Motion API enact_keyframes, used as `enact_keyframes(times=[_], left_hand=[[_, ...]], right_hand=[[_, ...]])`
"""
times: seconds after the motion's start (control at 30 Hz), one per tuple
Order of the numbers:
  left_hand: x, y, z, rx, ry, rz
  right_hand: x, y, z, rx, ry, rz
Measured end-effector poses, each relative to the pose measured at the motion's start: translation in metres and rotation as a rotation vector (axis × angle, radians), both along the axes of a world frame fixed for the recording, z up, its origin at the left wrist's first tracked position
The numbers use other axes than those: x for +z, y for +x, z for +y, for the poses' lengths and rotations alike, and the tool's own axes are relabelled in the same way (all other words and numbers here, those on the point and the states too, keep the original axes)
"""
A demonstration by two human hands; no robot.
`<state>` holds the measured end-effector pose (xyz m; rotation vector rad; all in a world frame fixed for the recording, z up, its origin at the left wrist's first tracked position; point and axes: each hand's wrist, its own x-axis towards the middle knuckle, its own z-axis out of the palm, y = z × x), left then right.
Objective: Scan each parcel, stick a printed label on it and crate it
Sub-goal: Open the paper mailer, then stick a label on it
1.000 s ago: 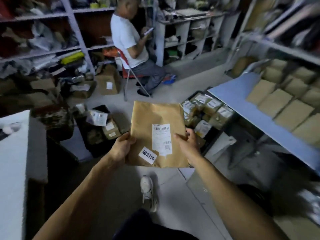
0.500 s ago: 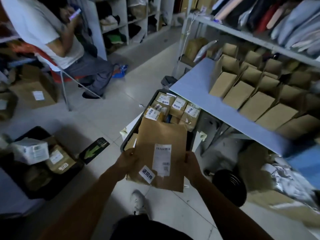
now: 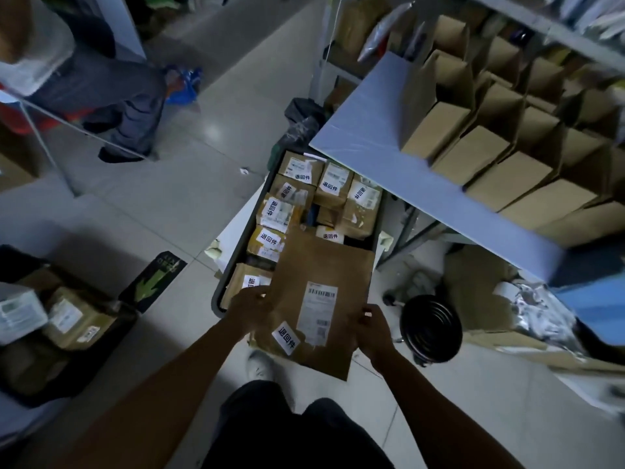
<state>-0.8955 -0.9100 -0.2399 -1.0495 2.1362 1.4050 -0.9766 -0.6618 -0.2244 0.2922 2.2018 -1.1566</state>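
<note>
A: Where is the parcel at this point?

B: The flat brown envelope (image 3: 321, 292) hangs over the near end of the dark crate (image 3: 220, 292) on the floor. The left hand (image 3: 252, 308) grips its left edge and the right hand (image 3: 373, 328) grips its right edge, fingers curled round the paper on both sides. It already carries a barcode label (image 3: 318, 313) and a small white sticker (image 3: 285, 337).

A: So the step in hand is the crating?

B: That seems the fair reading. The crate is crowded with small labelled boxes (image 3: 301, 170) at its far end, and more sit along the left.

A: How does the person do it well?

B: The envelope is wide and thin, so it probably will not fit down between the boxes. Laying it flat on top, labels up, looks the better course, with both hands letting go only once it rests evenly. If it tips toward the right side it could slide off toward the black round thing (image 3: 431, 328) beside the crate.

A: Anything else close by?

B: The blue bench (image 3: 389, 157) with rows of open cardboard boxes (image 3: 473, 157) overhangs the far end, so the hands keep low.
</note>
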Motion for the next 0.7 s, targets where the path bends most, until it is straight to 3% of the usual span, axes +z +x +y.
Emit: enact_keyframes(times=[0.17,0.47,0.7], left_hand=[[-0.011,-0.043,0.013,-0.076,-0.063,0.024],[-0.055,-0.097,0.018,-0.108,-0.205,-0.110],[-0.067,-0.101,0.015,-0.017,-0.184,-0.101]], right_hand=[[-0.012,-0.042,0.014,-0.047,0.098,0.018],[-0.057,-0.110,-0.001,0.302,0.372,0.050],[-0.075,-0.127,0.008,0.363,0.401,0.015]])
